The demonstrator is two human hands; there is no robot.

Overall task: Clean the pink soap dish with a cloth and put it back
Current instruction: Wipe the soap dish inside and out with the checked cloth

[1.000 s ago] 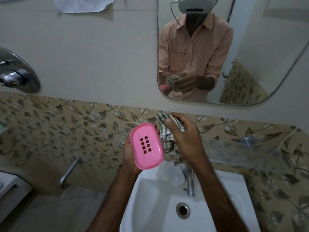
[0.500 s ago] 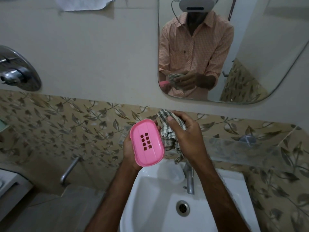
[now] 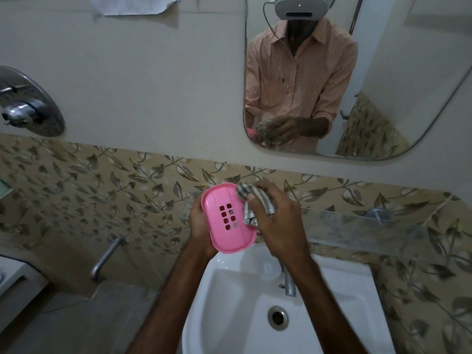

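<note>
My left hand [image 3: 200, 226] grips the pink soap dish [image 3: 228, 217] from its left edge and holds it above the back of the white sink [image 3: 229, 315]. The dish faces me with its flat side and several square drain holes. My right hand [image 3: 277, 221] is closed on a crumpled striped cloth [image 3: 251, 203] and presses it against the dish's upper right edge. The cloth covers that corner of the dish.
A chrome tap [image 3: 290, 284] stands at the sink's back under my right forearm. A glass shelf [image 3: 370, 231] runs along the leaf-patterned tiles to the right. A mirror [image 3: 357, 80] hangs above. A wall spout [image 3: 107, 256] and a shower mixer [image 3: 28, 103] are at the left.
Both hands have come a little lower in view. The cloth has moved from behind the dish onto its upper right edge, and the dish has tilted slightly.
</note>
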